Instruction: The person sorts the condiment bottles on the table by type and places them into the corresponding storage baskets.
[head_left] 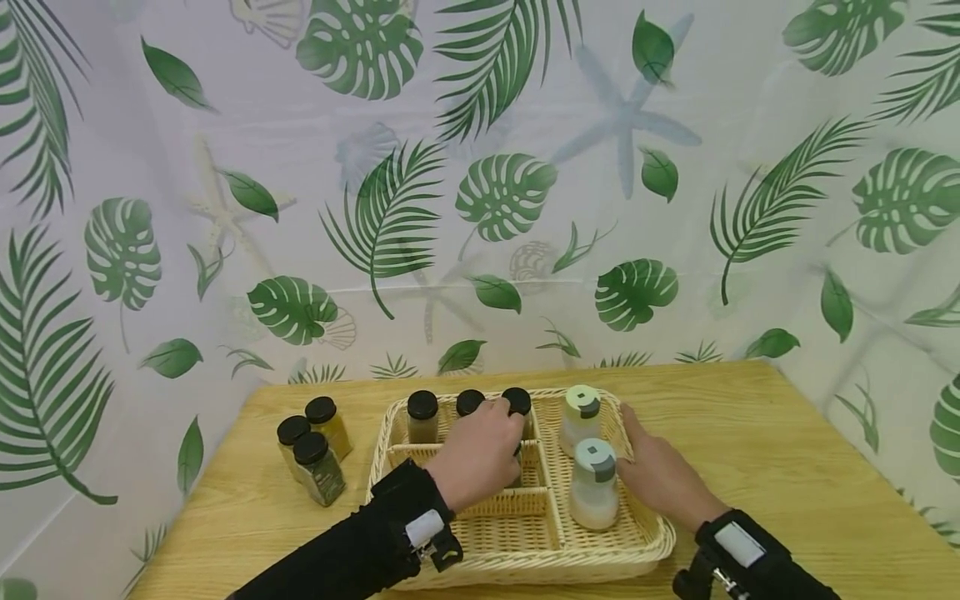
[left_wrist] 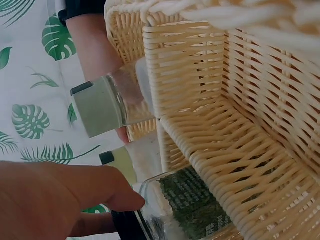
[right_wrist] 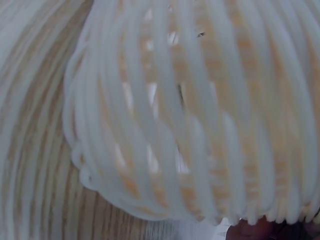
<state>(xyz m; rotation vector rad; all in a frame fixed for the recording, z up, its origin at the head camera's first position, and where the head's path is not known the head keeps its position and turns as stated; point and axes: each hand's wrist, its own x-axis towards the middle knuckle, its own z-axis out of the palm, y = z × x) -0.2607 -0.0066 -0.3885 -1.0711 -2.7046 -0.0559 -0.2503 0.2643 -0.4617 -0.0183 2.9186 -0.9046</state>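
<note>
My left hand (head_left: 480, 454) reaches into the wicker basket (head_left: 592, 571) and pinches a jar of dried green herbs (left_wrist: 192, 200) near its black lid. The jar is in a middle compartment, mostly covered by the hand in the head view. My right hand (head_left: 663, 475) grips the basket's right rim. Beside it, two clear shakers with pale contents stand in the long right compartment: a grey-lidded shaker (head_left: 595, 487) in front and a green-lidded shaker (head_left: 581, 417) behind. Black-lidded jars line the back row: a left jar (head_left: 422, 417), a middle jar (head_left: 470, 403) and a right jar (head_left: 517, 402).
Left of the basket, three black-lidded jars cluster on the wooden table (head_left: 225, 500): a green herb jar (head_left: 322, 479), a yellow spice jar (head_left: 333, 429) and a pale jar (head_left: 291, 446). A leaf-patterned cloth (head_left: 525, 325) hangs behind the table.
</note>
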